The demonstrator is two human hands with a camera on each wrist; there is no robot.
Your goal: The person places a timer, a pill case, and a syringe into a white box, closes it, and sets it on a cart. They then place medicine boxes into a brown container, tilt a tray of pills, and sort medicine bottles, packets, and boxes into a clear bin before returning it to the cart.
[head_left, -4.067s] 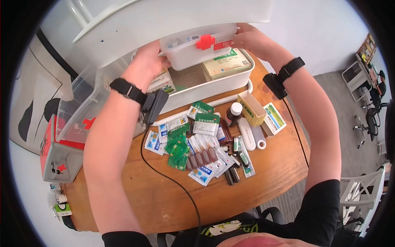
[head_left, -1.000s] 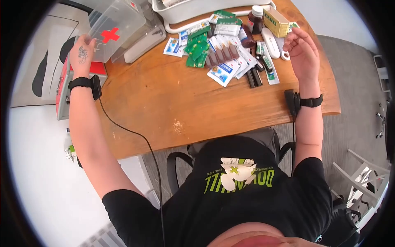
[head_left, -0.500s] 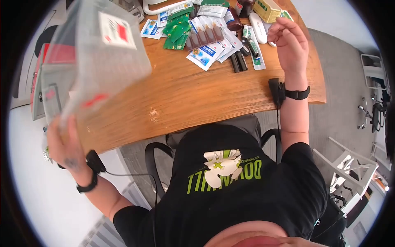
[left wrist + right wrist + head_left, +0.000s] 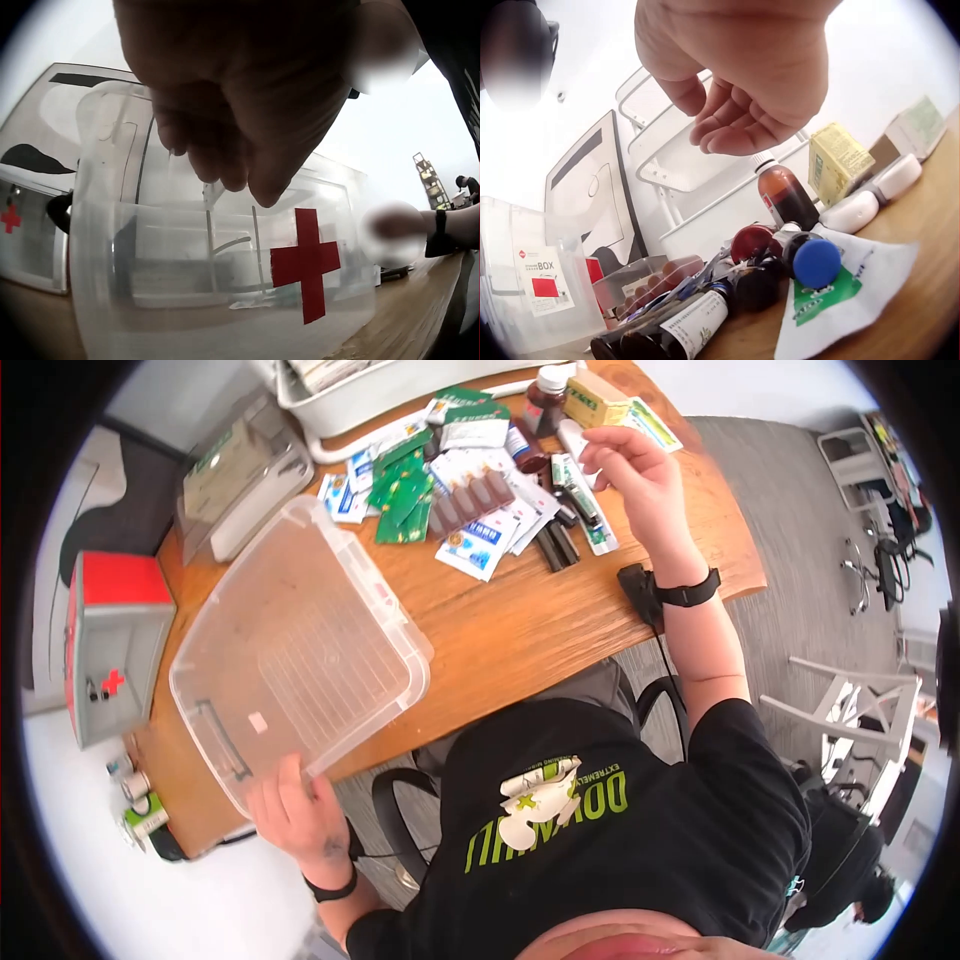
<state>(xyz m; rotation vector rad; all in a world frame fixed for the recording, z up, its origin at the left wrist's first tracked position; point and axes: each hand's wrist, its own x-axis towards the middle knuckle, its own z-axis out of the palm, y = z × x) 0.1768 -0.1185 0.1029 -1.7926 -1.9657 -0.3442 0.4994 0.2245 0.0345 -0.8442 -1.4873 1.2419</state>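
A clear plastic storage box (image 4: 310,680) stands at the left front of the wooden table, its inside visible from above. My left hand (image 4: 297,815) grips the box's near rim; in the left wrist view its fingers (image 4: 217,169) curl over the top edge, above a red cross (image 4: 306,266) on the wall. My right hand (image 4: 645,485) hovers over the right side of the medicine pile with loosely curled fingers and holds nothing. Beneath it lie a blue-capped vial (image 4: 816,262), a white-green packet (image 4: 847,289) and a white thermometer-like device (image 4: 851,212).
Green and white sachets (image 4: 405,500), a brown ampoule strip (image 4: 470,503) and a brown bottle (image 4: 545,405) lie mid-table. A white rack basket (image 4: 360,400) is behind. At left stand a smaller clear container (image 4: 265,490) and a red-topped first-aid box (image 4: 120,640).
My left hand has brought the clear box from the back left to the table's front left. Earlier, both hands were up at the rack with a smaller box. My right hand stays loosely curled.
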